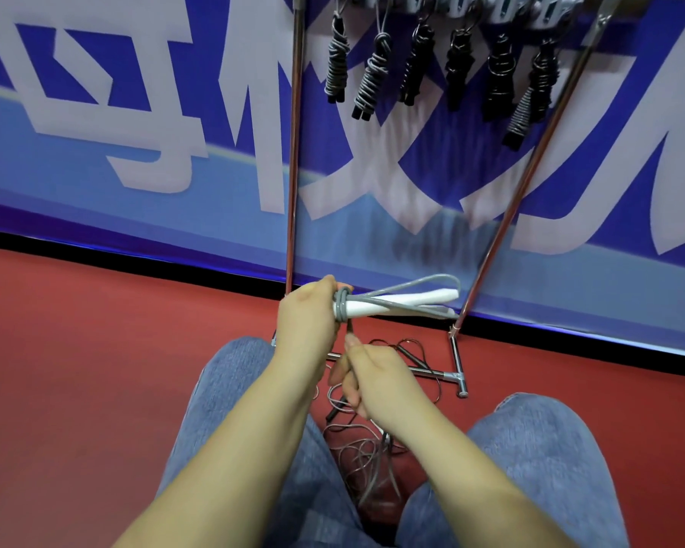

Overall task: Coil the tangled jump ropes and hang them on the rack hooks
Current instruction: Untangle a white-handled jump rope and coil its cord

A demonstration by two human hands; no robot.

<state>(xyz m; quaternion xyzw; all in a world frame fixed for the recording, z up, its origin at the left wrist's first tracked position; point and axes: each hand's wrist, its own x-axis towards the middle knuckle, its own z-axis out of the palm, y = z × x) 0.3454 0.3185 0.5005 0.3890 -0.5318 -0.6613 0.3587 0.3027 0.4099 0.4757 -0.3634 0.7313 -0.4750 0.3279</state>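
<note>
Below the rack [295, 152], left hand [307, 318] grips white handles [404, 301] lying rightward; right hand [376, 383], nearer, pinches the grey cord [343, 300].

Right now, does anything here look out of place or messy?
Yes: a tangle of ropes lies loose on the floor between the person's knees, uncoiled, while six coiled ropes hang neatly on the rack.
</note>
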